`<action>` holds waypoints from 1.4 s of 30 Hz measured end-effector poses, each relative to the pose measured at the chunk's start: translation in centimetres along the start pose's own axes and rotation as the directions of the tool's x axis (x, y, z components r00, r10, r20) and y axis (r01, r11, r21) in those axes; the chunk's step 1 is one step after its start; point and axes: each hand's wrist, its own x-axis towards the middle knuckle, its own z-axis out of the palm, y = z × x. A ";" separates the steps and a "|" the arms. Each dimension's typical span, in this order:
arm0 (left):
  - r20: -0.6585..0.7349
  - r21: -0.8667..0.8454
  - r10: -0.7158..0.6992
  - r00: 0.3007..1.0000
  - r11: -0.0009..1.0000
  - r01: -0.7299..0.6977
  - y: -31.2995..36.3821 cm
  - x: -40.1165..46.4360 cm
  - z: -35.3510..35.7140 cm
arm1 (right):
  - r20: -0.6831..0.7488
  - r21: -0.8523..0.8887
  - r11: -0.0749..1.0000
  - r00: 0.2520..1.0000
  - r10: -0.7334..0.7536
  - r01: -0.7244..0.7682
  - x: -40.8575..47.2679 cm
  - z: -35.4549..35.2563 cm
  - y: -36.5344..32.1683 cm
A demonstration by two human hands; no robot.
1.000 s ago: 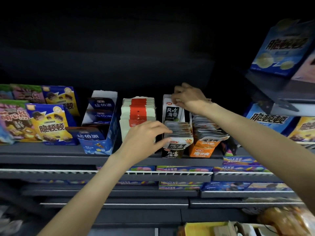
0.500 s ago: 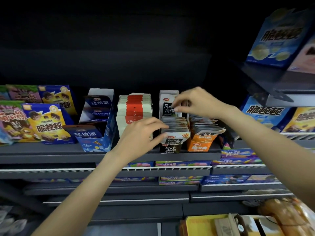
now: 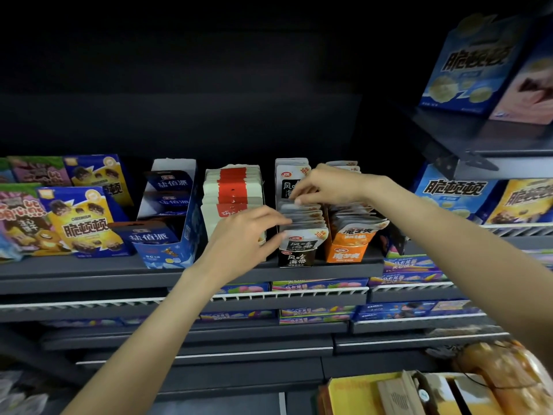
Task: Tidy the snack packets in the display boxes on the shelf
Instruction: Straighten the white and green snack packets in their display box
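Observation:
A black-and-white display box point(image 3: 296, 259) of seaweed snack packets point(image 3: 302, 217) stands on the dark shelf point(image 3: 89, 274), with an orange display box point(image 3: 347, 253) of packets touching it on the right. My left hand point(image 3: 245, 235) grips the front left of the packet row, thumb under the front packet and fingers on the packet tops. My right hand point(image 3: 326, 187) reaches over from the right and pinches the tops of the packets near the back of the same box. The taller back packets point(image 3: 287, 178) stand upright behind my right hand.
A red-and-white box stack point(image 3: 233, 190) and a blue display box point(image 3: 167, 235) stand left of my hands, with blue-and-yellow snack boxes point(image 3: 80, 223) further left. More boxes point(image 3: 449, 196) sit at the right. Lower shelves hold flat packs point(image 3: 317, 286). Yellow cartons point(image 3: 374, 393) lie at the bottom right.
My right hand has come forward and down from the back of the seaweed box onto the packet tops. My left hand stays at the front of the row.

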 end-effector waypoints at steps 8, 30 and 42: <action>0.019 0.018 0.004 1.000 1.000 -0.004 -0.1 0.3 0.0 | -0.114 -0.154 0.988 0.993 -0.011 -0.007 0.4 0.5 -0.6; 0.066 -0.022 -0.010 0.998 1.000 0.012 0.0 0.6 -0.5 | -0.196 0.013 0.941 0.922 0.334 -0.338 2.2 -1.0 1.8; -0.109 -0.333 -0.335 0.936 0.899 0.283 -0.2 3.7 -3.1 | -0.859 -0.106 0.965 0.511 0.033 -0.240 -3.4 -4.1 0.4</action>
